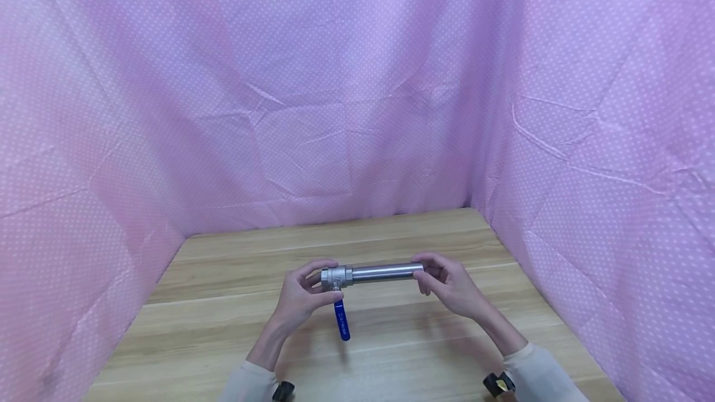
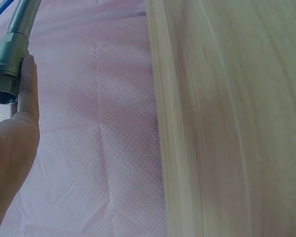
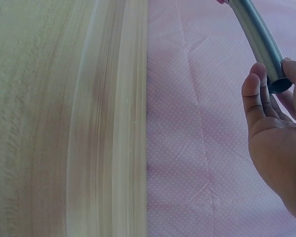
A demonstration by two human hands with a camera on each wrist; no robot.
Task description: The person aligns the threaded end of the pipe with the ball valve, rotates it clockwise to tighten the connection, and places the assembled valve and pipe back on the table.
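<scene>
the left hand [image 1: 298,293] is clamped round the valve [image 1: 337,276], fingertips over its far side and thumb by the stem, while the right hand [image 1: 452,287] pinches the free end of the steel pipe [image 1: 385,272] between thumb and fingers. pipe and valve meet end to end, held crosswise above the wooden counter [image 1: 195,303], with the blue lever [image 1: 342,321] pointing back toward the person. the likeliest trouble is a slip: the right hand has only the very tip of a smooth, round tube, so it could roll or slide in the fingers. if the joint is loose (how firmly the pipe sits in the valve i cannot tell), a sideways pull might part them and drop one end onto the wood. the left thumb is close enough to the lever that a shifted grip could knock it round. as for room, the counter stretches well beyond both hands to left and right, and the pink dotted cloth [image 1: 335,141] beyond its far edge is well apart from the metal, leaving space to turn or draw the pipe sideways
</scene>
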